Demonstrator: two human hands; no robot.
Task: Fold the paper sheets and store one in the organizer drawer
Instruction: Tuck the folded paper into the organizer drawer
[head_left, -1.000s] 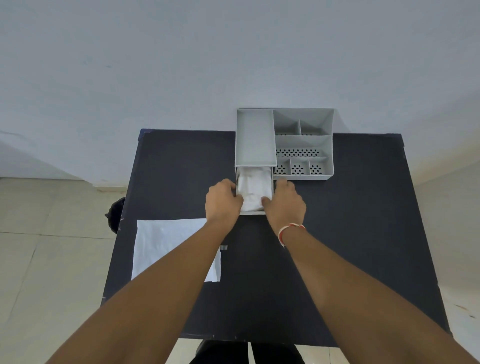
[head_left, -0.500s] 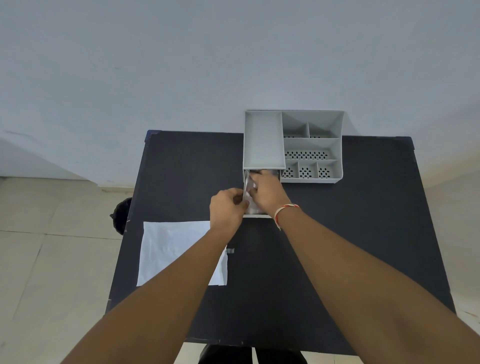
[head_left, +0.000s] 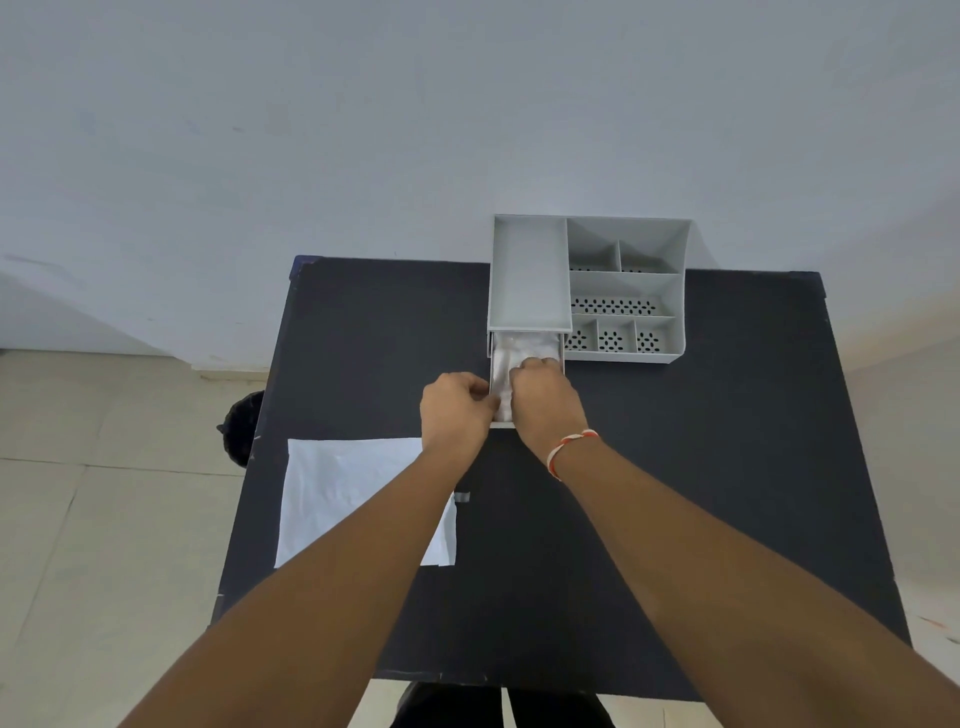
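A grey desk organizer (head_left: 623, 291) stands at the table's far edge, its drawer (head_left: 561, 349) pulled out toward me. Folded white paper (head_left: 506, 356) lies inside the drawer. My right hand (head_left: 545, 400) rests over the drawer, fingers curled down onto the paper. At the drawer's left front corner sits my left hand (head_left: 454, 410), fingers curled against the drawer's side and the paper's edge. A second white paper sheet (head_left: 343, 493) lies flat on the table's left side, partly hidden by my left forearm.
The black table (head_left: 727, 467) stands against a pale wall. A dark round object (head_left: 241, 428) sits on the tiled floor beside the table's left edge. A small grey tag (head_left: 462, 497) lies near the flat sheet.
My right hand moved from the drawer's right front corner onto the paper inside the drawer. My left hand stayed at the left corner. The view shifted slightly.
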